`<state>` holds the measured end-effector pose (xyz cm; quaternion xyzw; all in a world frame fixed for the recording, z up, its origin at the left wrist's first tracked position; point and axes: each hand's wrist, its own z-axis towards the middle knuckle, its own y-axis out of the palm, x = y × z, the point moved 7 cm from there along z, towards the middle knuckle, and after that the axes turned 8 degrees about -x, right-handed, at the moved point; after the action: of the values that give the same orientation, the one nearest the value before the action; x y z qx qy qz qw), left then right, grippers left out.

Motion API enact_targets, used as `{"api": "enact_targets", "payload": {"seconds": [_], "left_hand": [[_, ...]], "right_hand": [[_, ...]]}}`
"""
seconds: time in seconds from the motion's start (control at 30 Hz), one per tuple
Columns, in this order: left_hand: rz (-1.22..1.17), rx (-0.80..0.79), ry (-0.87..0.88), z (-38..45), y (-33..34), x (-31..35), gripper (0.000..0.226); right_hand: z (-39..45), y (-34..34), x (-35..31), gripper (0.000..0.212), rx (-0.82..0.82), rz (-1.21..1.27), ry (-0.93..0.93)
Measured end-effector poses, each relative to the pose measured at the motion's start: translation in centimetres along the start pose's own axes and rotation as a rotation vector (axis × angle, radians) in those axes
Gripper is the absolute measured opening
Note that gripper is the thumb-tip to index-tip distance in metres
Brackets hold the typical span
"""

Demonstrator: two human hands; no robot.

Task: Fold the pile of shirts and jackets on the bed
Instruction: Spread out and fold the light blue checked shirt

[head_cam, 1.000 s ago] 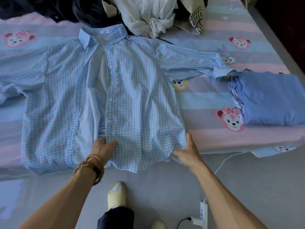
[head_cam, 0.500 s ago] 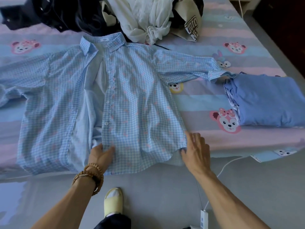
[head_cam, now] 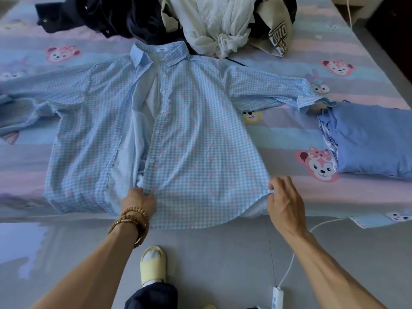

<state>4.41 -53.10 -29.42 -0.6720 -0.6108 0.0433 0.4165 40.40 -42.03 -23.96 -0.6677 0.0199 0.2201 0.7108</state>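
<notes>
A light blue checked shirt (head_cam: 196, 134) lies spread front-up on the bed, unbuttoned, collar at the far side, sleeves stretched out left and right. My left hand (head_cam: 139, 202) grips the button placket at the hem. My right hand (head_cam: 282, 198) pinches the hem's right corner with curled fingers. Beyond the collar sits a pile of unfolded clothes: a dark jacket (head_cam: 104, 16), a white garment (head_cam: 214, 23) and a beige printed one (head_cam: 277, 34). A folded blue shirt (head_cam: 370, 139) rests at the right edge.
The bed (head_cam: 278, 139) has a pastel striped sheet with cartoon bears. Its near edge runs under my hands. On the grey floor are my slippered foot (head_cam: 153, 267), a white cable and a power strip (head_cam: 277, 297).
The shirt's hem has been drawn farther up onto the bed and its right front smoothed. My right hand went from lying flat at the corner to pinching it.
</notes>
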Motion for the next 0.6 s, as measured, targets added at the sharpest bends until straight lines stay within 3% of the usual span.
{"api": "enact_targets", "payload": {"seconds": [0.17,0.27,0.33,0.47,0.6], "left_hand": [[0.158,-0.101,0.07,-1.0,0.4,0.4,0.03],[0.186,-0.146,0.132,-2.5,-0.8,-0.4,0.045],[0.165,-0.106,0.133,-2.6,-3.0,-1.9,0.035],[0.088,0.042,0.067,-0.6,-10.3,-5.4,0.01],[-0.003,0.196,0.034,3.5,-17.0,-8.4,0.038]], "right_hand": [[-0.5,3.1,2.5,0.033,-0.338,-0.08,0.229],[-0.7,2.1,0.0,0.023,-0.218,-0.075,0.259],[-0.5,2.2,-4.1,0.019,-0.153,0.018,0.189],[0.2,5.5,-16.9,0.019,-0.275,0.272,0.013],[0.9,9.0,-29.4,0.011,-0.347,0.416,-0.169]]}}
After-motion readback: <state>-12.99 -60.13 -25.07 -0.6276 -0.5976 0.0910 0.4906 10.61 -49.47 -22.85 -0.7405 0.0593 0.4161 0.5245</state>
